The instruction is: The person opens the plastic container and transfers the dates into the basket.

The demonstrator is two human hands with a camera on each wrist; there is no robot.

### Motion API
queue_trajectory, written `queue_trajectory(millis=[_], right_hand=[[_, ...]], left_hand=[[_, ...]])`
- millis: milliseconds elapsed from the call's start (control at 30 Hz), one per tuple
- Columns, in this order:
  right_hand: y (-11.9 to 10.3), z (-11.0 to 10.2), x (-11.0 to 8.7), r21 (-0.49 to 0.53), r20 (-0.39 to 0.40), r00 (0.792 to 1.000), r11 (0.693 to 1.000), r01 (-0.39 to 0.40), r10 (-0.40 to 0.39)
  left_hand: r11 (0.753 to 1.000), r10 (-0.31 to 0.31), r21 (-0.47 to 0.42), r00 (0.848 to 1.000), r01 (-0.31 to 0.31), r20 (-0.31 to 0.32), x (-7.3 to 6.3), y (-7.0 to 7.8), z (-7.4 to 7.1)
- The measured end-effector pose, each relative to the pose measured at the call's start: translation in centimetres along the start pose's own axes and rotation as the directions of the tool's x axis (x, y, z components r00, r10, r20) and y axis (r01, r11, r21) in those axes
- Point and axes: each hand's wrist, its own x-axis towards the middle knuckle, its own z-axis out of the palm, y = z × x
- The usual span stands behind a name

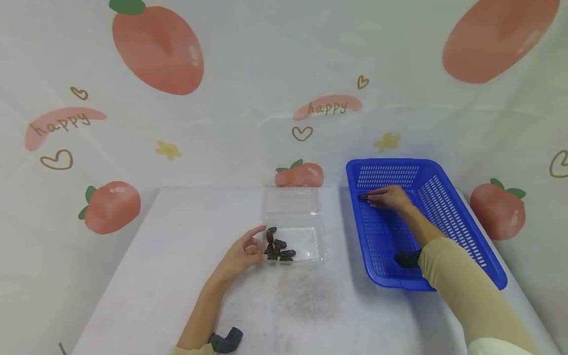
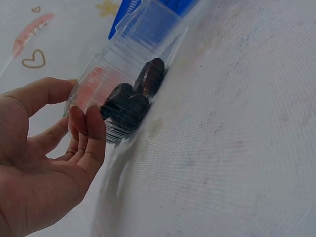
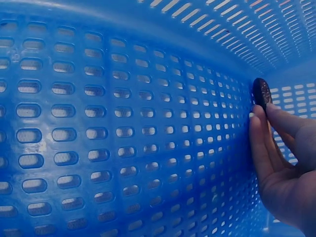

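Head view: right hand (image 1: 390, 198) reaches into the basket (image 1: 381, 283), fingertips pinching one date (image 1: 363, 196) close by the basket's 9 o'clock wall. Date lies at 9 o'clock from that hand, long axis running roughly 9 to 3, in line with the fingers; contact with wall or basket floor cannot be told. From the date, the box (image 1: 308, 241) lies at about 8 o'clock, outside the basket, with the 9 o'clock wall between. Right hand is the nearer by far, being on the date; from the left hand (image 1: 241, 254) the same date lies at about 2 o'clock, well apart. Left hand sits at the box's 9 o'clock side, index finger and thumb spread along the edge, the rest loosely bent; it holds no date. Lid (image 1: 292, 201) is laid back toward 12. A group of dates (image 1: 276, 249) occupies the box's 8 to 9 o'clock part. Left wrist view: hand comes in from 8 o'clock, fingertips at the clear wall, a wide gap between the digits; whether they press on it cannot be told. Dates show dark through the plastic, basket beyond at 12. Right wrist view: hand enters from 4 o'clock, date between thumb and fingers, free end projecting toward 11, long axis about 11 to 5, beside the basket's corner.
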Motion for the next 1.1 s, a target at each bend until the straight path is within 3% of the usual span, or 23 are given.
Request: queue_trajectory(millis=[200, 700, 1100], right_hand=[[-0.1, -0.3, 0.0, 0.007, 0.010, 1.000, 1.000, -0.016, 0.016], [-1.8, -1.6, -1.3, 0.159, 0.063, 0.998, 0.987, -0.004, -0.006], [-4.3, -1.1, -2.2, 0.227, 0.098, 0.988, 0.969, 0.098, -0.123]], left_hand=[[1.000, -0.017, -0.007, 1.000, 0.017, -0.012, 0.0, -0.2, 0.1], [0.999, -0.029, -0.030, 0.999, 0.028, -0.025, 0.2, -0.2, 0.2], [0.999, -0.033, -0.014, 0.999, 0.033, -0.025, 0.3, -0.2, 0.2]])
